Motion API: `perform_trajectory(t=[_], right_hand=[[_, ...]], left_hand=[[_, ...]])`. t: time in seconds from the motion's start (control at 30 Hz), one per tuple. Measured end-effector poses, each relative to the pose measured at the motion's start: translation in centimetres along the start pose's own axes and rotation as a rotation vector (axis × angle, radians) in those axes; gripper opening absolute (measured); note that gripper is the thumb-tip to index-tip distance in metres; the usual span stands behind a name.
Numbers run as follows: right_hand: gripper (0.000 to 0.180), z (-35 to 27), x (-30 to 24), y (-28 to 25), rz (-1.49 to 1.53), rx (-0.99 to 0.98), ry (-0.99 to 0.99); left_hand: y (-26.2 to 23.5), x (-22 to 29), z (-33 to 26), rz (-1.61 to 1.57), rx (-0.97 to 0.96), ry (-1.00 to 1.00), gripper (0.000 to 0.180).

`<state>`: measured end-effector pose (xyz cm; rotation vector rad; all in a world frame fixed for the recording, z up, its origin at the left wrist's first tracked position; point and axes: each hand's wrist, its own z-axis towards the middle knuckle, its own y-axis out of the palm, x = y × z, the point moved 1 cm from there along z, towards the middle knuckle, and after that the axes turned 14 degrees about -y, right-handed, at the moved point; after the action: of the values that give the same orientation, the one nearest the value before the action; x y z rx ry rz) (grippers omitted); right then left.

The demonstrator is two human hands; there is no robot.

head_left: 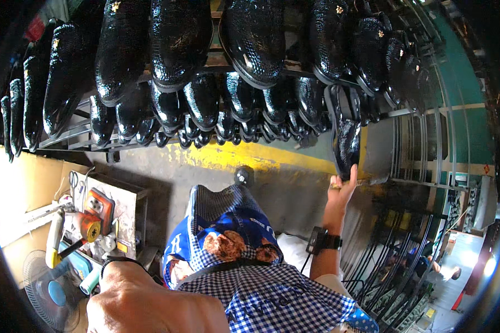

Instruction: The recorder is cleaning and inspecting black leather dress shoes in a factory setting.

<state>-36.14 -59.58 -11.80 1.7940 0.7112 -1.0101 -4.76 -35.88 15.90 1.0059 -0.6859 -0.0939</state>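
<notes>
My right hand (pixel 340 192) reaches forward at the right, with a ring on one finger. It grips a glossy black shoe (pixel 348 139) by the toe end. The shoe stands nearly upright in the picture, its opening and heel end against the lower edge of the shoe rack. My left arm (pixel 150 302) is bent close at the lower left, with a dark band near its far end. The fingers of that hand are hidden, so I cannot tell what they do.
Rows of textured black shoes (pixel 180 44) fill the rack's tiers ahead. At left stand a bench (pixel 125 205) with scissors and an orange tool (pixel 90 225), and a fan (pixel 44 286). Empty black metal racks (pixel 394 250) stand at right. A yellow stripe (pixel 222 156) marks the floor.
</notes>
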Motion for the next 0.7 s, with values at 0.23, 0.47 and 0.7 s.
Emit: perform_trajectory(t=[0.23,0.47,0.7], right_hand=[[0.051,8.0,3.1,4.9,-0.182,-0.077,-0.106],[0.042,9.3,7.2,10.1,-0.29,-0.358,0.183],[0.067,16.2,3.6,4.8,-0.198,-0.038,-0.081]], left_hand=[[-0.1,0.2,1.4,0.005,0.19,0.181,0.037],[-5.8,-3.4,-2.2,0.075,0.187,0.446,0.029],[-13.2,-5.5,-1.5,0.051,1.344,-0.17,0.032]])
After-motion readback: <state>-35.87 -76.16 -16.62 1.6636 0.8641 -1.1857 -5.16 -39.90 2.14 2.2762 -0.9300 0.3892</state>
